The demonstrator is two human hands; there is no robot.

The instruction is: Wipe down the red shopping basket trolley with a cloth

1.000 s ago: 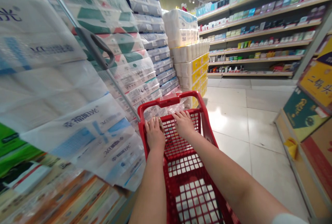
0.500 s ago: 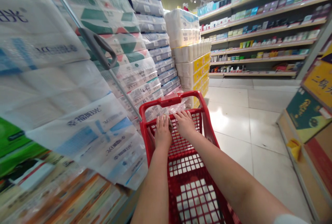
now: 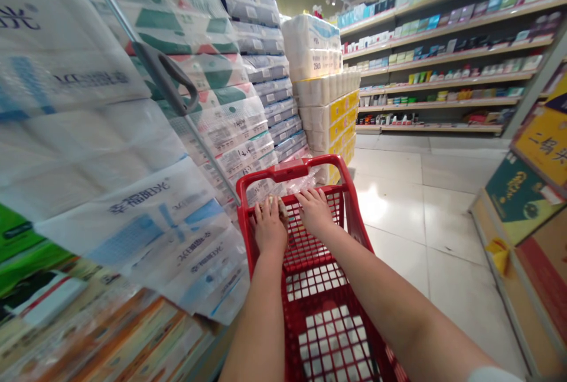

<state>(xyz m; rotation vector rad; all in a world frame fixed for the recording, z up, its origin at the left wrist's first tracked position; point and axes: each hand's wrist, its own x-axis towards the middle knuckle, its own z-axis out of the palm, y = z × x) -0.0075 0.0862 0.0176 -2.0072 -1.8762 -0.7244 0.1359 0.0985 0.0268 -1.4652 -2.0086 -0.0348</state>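
Note:
A red plastic basket with grid sides stands before me, a long grey pull handle slanting up from its left side. At the near upper part of the grid is my left hand, with a small brownish patterned thing at its thumb side; this seems held, though the grip is partly hidden. Close by on the right, my right hand has its fingers stretched out over the basket's edge. Clear crinkled plastic shows beyond my fingertips. The red carrying handle arches past both hands.
Tall stacks of wrapped tissue packs crowd the left side. Ahead stand toilet-roll packs, with shelves of small goods behind. Pale tiled floor runs along the right, beside cartons on a wooden base.
My left hand has shifted slightly left along with the small patterned thing, which shows a little more. My right hand and the basket have barely moved.

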